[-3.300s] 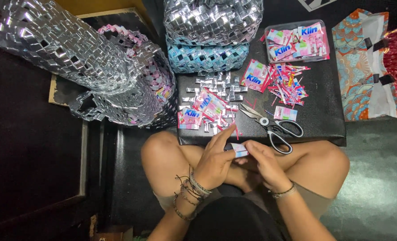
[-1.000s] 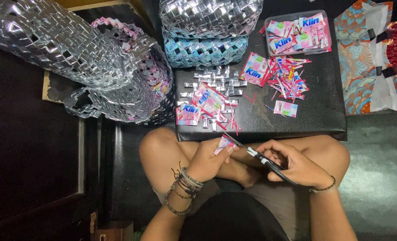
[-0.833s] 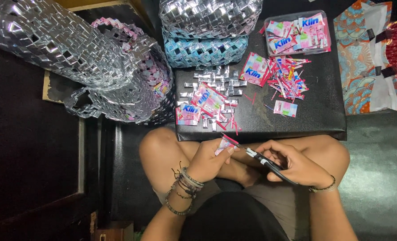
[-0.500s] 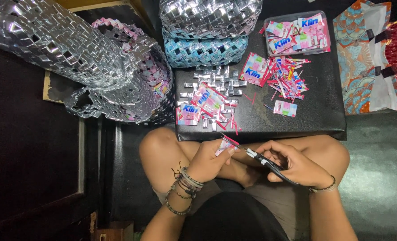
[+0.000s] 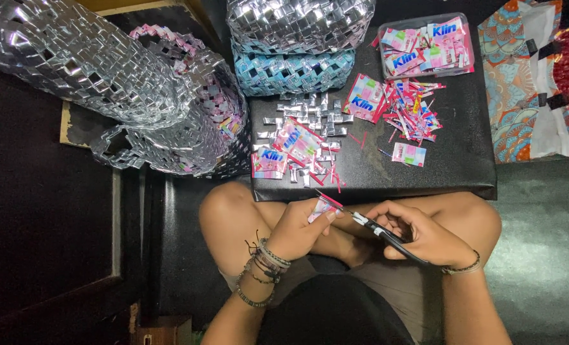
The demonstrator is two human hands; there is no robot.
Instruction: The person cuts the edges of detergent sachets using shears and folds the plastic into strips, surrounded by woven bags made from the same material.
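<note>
Head-camera view: a small pink sachet wrapper (image 5: 323, 207) is pinched between the thumb and curled fingertips of the left hand (image 5: 297, 229), held over the lap just in front of the near edge of the black table (image 5: 463, 160). The wrapper's long axis is tilted, its upper end pointing toward the table and slightly right. A pair of black-handled scissors (image 5: 381, 234) is gripped in the closed right hand (image 5: 425, 237); their long axis runs diagonally, with the blade tips pointed up-left at the wrapper and nearly touching it. Whether the blades are parted cannot be told. Beyond the hands, folded silver strips (image 5: 310, 118), more pink sachets (image 5: 297, 142) and red-and-pink offcuts (image 5: 412, 110) are spread on the table. A clear tray (image 5: 467, 39) of sachets is set at its far right corner. Woven foil baskets (image 5: 297, 25) are placed behind and to the left.
</note>
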